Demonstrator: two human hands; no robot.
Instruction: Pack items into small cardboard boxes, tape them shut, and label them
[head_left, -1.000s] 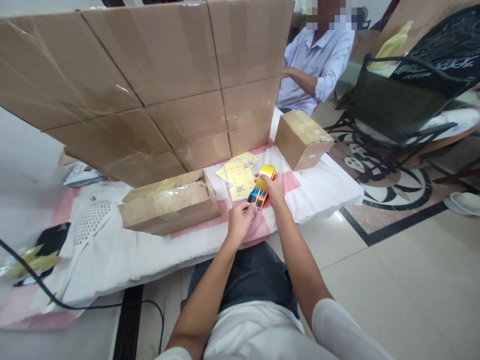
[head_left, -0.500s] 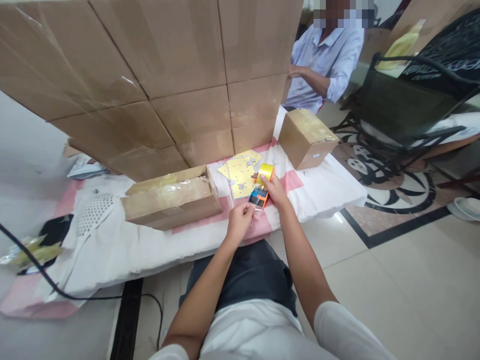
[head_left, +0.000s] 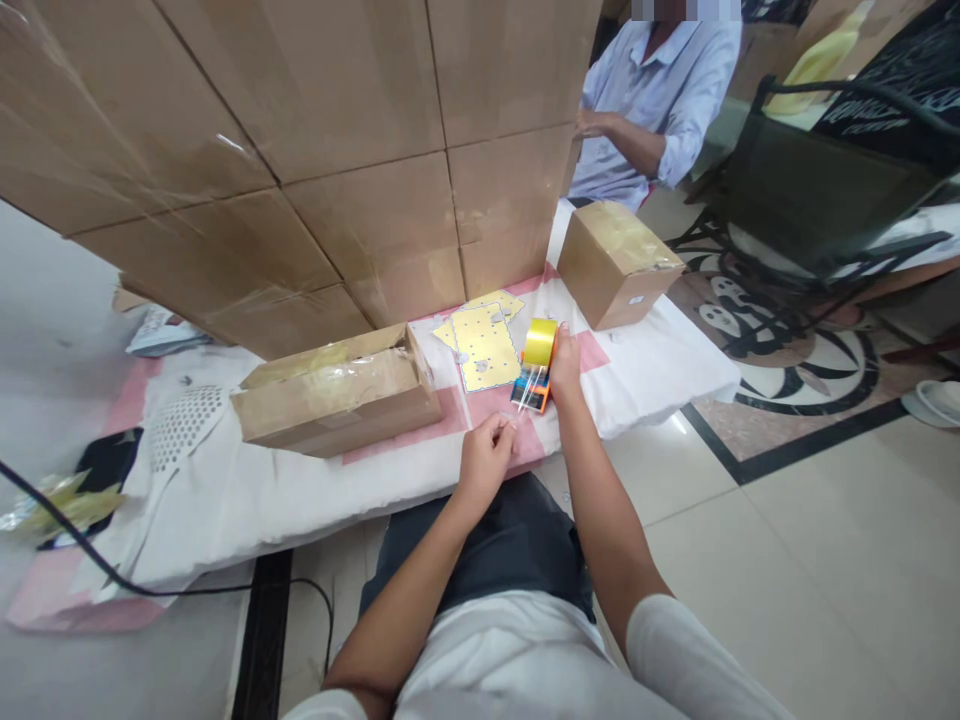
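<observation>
Right hand: the right hand (head_left: 565, 358) is clamped around a tape dispenser (head_left: 534, 378), gripping it from its right side, near the front edge of the low padded table (head_left: 660, 375).
Tape dispenser: orange body with a blue part, carrying a yellow tape roll (head_left: 540, 342) at its far end; it rests on or just above a pink patch of the cloth, just right of the yellow sheet.
Left hand: the left hand (head_left: 486, 462) sits at the table's front edge, fingers pinched together on the free end of a clear tape strip (head_left: 525, 395) that runs from the dispenser; the strip is thin and glossy, so exactly where it ends in the fingers is hard to tell.
Yellow sheet: a flat yellow perforated sheet (head_left: 484, 342) lies on the cloth between the dispenser and the wall of boxes.
Long carton: a taped long carton (head_left: 337, 395) lies on its side left of the sheet, toward the middle of the table.
Small carton: a small carton (head_left: 616, 262) stands near the table's far right corner.
Box wall: stacked cardboard boxes (head_left: 300, 150) rise along the far edge.
Other person: a person in a light shirt (head_left: 652, 95) sits beyond the small carton.
</observation>
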